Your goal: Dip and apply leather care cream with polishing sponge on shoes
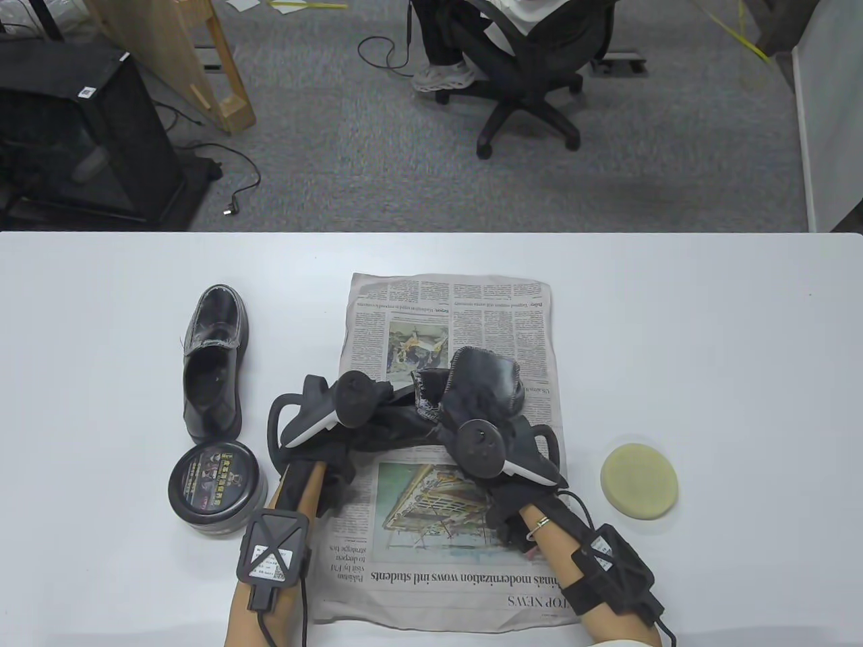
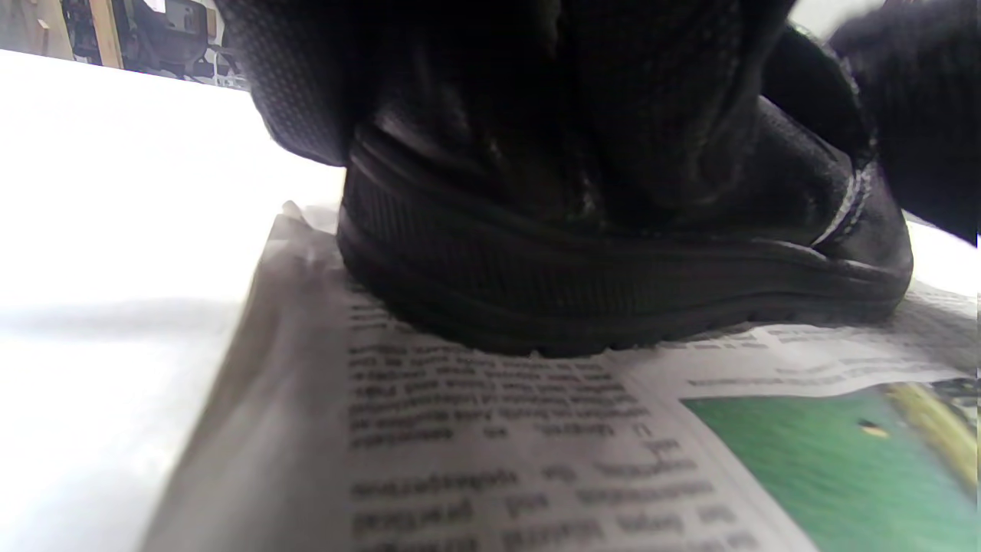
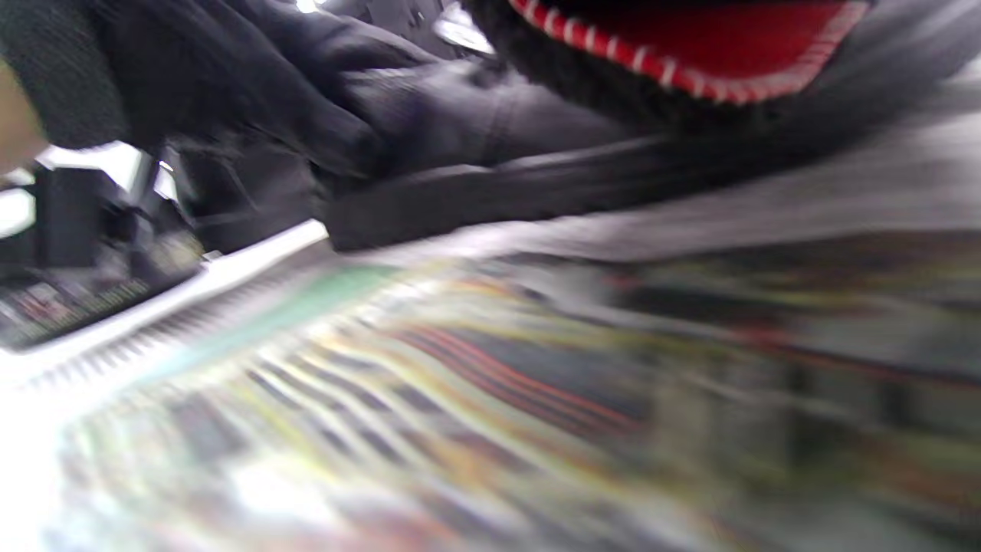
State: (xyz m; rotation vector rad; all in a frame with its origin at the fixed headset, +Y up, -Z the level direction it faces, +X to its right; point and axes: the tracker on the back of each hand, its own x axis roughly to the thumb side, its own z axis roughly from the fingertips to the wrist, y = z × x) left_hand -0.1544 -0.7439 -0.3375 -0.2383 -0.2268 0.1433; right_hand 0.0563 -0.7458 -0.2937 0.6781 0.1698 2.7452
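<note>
Fingers of the left hand (image 1: 350, 421) wrap the heel end of a black shoe (image 1: 482, 381) lying on the newspaper (image 1: 445, 303), and the left wrist view shows that glove draped over the shoe's back with the sole (image 2: 613, 299) flat on the print. Starting at nine o'clock on the white table (image 1: 708, 337), a second black shoe (image 1: 214, 360) sits alone, toe pointing to twelve o'clock, well apart from both hands. Just below it, toward seven o'clock, sits the round tin of leather care cream (image 1: 216, 488), lid on, touching nothing but the table and lying close beside the left forearm. Over to the middle: the held shoe lies across the paper, toe toward one o'clock, both gloved hands on it. The right hand (image 1: 502, 445) comes in from five o'clock and covers the shoe's near side; in the blurred right wrist view its fingers (image 3: 253, 84) curl down onto the dark upper beside the sole edge, so it grips the shoe too. At three o'clock, off the paper, the pale yellow polishing sponge (image 1: 638, 480) lies flat on the table, near the right wrist but untouched.
</note>
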